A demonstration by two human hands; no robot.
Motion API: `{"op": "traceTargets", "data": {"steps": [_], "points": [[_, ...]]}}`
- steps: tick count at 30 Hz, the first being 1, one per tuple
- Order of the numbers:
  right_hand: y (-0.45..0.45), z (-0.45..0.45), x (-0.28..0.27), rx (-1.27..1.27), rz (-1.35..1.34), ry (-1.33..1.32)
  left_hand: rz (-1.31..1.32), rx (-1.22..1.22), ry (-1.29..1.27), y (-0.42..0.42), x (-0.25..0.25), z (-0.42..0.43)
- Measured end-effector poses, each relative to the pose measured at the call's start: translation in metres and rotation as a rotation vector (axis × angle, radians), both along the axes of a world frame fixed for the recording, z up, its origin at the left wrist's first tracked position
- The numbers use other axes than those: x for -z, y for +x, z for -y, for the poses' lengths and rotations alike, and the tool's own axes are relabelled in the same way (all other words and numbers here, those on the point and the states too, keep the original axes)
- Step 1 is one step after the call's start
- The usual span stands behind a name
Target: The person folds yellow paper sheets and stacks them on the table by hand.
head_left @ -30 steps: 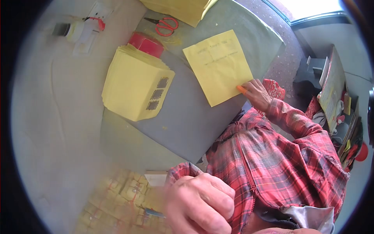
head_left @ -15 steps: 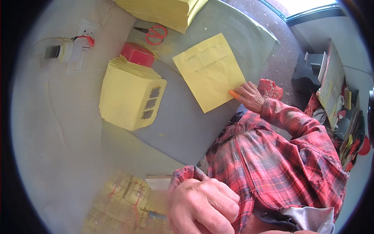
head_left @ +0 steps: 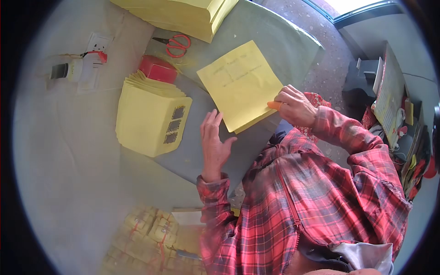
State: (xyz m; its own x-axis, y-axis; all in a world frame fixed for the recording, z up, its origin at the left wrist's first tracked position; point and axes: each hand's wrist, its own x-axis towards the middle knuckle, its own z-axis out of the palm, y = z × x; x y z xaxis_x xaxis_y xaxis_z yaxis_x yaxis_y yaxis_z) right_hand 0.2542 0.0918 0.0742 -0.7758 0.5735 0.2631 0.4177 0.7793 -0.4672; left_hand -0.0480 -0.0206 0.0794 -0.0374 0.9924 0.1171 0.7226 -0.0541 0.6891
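A flat piece of yellow paper (head_left: 243,87) with faint dark print near its upper edge lies on the grey board. A second yellow layer shows beneath its lower edge. At the paper's right corner, my right hand (head_left: 295,107) has its fingers closed on the edge, with an orange cover on one finger. My left hand (head_left: 214,142) is beside the paper's lower left edge, fingers extended and thumb apart, holding nothing. Left of it stands a thick stack of folded yellow paper (head_left: 146,117) with three dark printed squares on its side.
A red box (head_left: 158,69) touches the yellow stack's far end. Red-handled scissors (head_left: 178,46) lie behind it, near another large yellow paper pile (head_left: 178,18). Tied yellow bundles (head_left: 142,233) sit at lower left. A wall socket with a plug (head_left: 75,70) is at left.
My left hand has moved up from near the camera to the paper's lower left edge and opened. My right hand has closed over the corner, and a lower yellow layer now shows.
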Motion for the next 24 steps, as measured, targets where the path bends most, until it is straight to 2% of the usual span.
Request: {"op": "traceTargets", "data": {"steps": [6, 10, 12, 13, 15, 16, 19, 20, 21, 23, 24], "points": [[-0.008, -0.022, -0.05, -0.122, 0.001, -0.129, -0.046, 0.011, 0.092, 0.002, 0.02, -0.01], [-0.012, -0.052, -0.069, -0.301, 0.091, -0.496, 0.202, 0.116, 0.032, 0.012, 0.038, -0.004], [-0.024, -0.073, -0.088, -0.259, 0.152, -0.85, 0.233, 0.123, 0.026, 0.02, 0.049, -0.001], [-0.032, -0.079, -0.085, -0.259, 0.152, -0.85, 0.264, 0.127, 0.022, 0.025, 0.053, 0.0], [-0.051, -0.09, -0.075, -0.275, -0.044, -1.304, 0.323, 0.138, 0.004, 0.03, 0.058, 0.004], [-0.061, -0.091, -0.053, -0.21, 0.017, -1.357, 0.323, 0.14, 0.004, 0.032, 0.059, 0.004], [-0.058, -0.091, 0.065, -0.114, 0.125, -1.454, 0.442, 0.016, -0.11, 0.036, 0.054, 0.002], [-0.054, -0.095, 0.087, -0.091, 0.172, -1.496, 0.479, -0.031, -0.147, 0.036, 0.052, 0.001], [-0.052, -0.105, 0.077, -0.079, 0.166, -1.482, 0.478, -0.041, -0.145, 0.034, 0.049, -0.001], [-0.046, -0.12, 0.038, -0.07, 0.164, -1.475, 0.576, -0.217, -0.272, 0.032, 0.044, -0.008], [-0.041, -0.121, 0.018, 0.084, 0.151, -1.428, 0.626, -0.298, -0.338, 0.031, 0.042, -0.012]]}}
